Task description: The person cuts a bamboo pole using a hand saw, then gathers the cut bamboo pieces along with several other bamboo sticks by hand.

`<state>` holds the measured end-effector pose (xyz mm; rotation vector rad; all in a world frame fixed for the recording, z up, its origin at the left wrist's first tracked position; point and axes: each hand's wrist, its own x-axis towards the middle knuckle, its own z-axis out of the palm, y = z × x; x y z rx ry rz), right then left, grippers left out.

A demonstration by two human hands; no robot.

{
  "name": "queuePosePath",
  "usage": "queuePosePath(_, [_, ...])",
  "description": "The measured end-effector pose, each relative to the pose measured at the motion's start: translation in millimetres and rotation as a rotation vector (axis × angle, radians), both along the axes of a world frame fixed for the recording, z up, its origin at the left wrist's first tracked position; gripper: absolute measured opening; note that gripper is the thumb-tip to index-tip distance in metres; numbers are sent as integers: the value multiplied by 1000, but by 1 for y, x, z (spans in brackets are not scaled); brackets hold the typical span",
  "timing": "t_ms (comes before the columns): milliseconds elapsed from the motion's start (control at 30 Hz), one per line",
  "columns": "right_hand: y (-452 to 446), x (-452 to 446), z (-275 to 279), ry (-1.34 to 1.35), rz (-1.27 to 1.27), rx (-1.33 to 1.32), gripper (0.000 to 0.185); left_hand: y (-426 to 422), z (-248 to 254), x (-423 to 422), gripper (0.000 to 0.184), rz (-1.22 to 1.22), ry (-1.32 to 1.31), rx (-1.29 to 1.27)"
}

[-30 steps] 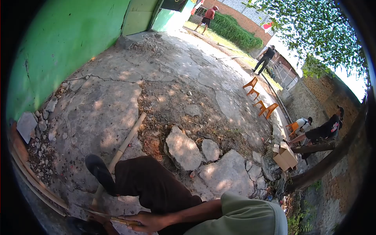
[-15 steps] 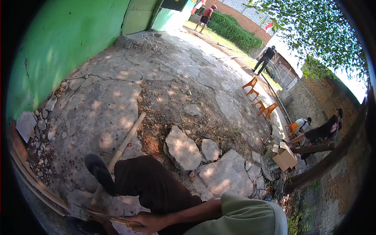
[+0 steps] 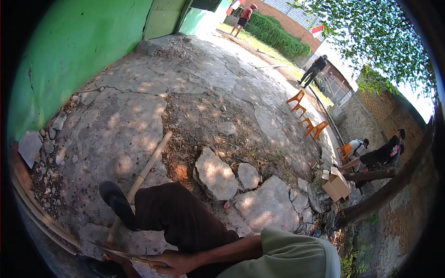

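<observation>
At the bottom edge, my right hand (image 3: 172, 263), below an olive-green sleeve, is closed around the yellowish handle of what looks like a knife (image 3: 150, 262). Its thin dark blade points left, and shadow blurs its outline. Past the blade lies a small patch of skin beside a dark sandal (image 3: 99, 267); it looks like part of a foot. I do not make out my left hand. A bamboo pole (image 3: 150, 166) lies on the ground, passing behind my black sandal (image 3: 116, 204) and my brown trouser leg (image 3: 183, 211).
Broken concrete slabs (image 3: 215, 173) lie in front of me. Long bamboo strips (image 3: 44, 211) rest at left near a green wall (image 3: 79, 51). A cardboard box (image 3: 337, 184), a slanting trunk (image 3: 384, 199) and orange chairs (image 3: 316, 129) stand at right. Several people are farther off.
My right hand and the knife stay almost in place. The flag in the far background looks more spread out.
</observation>
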<state>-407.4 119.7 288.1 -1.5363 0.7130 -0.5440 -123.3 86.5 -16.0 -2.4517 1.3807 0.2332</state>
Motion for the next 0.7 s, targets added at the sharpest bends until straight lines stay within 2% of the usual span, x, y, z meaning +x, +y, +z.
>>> queuePosePath(100, [0, 0, 0, 17, 6, -14, 52, 8, -143, 51, 113, -119, -240, -376])
queuePosePath(167, [-2, -1, 1, 39, 15, -18, 52, 4, -91, 34, 91, -68, -115, -93])
queuePosePath(200, [-4, -2, 0, 89, 74, 16, 56, -1, -41, 18, 80, -45, -51, 46])
queuePosePath(233, [-5, -2, 0, 138, 134, 50, 61, 0, -25, 11, 80, -25, -13, 53])
queuePosePath(367, [-5, -3, 10, 175, 120, 56, 55, 3, -25, 10, 79, -29, -4, 31])
queuePosePath(433, [-4, -2, 8, 92, 80, 15, 46, 4, -26, 10, 78, -28, -9, 22])
queuePosePath(567, [-3, -1, 5, 34, 45, 10, 41, 4, -28, 10, 77, -35, -22, 4])
queuePosePath(633, [-6, -1, 4, 103, 112, 26, 61, 3, -28, 10, 76, -33, -20, -8])
queuePosePath(700, [-6, -3, 5, 123, 130, 51, 62, 2, -30, 9, 76, -33, -31, -12])
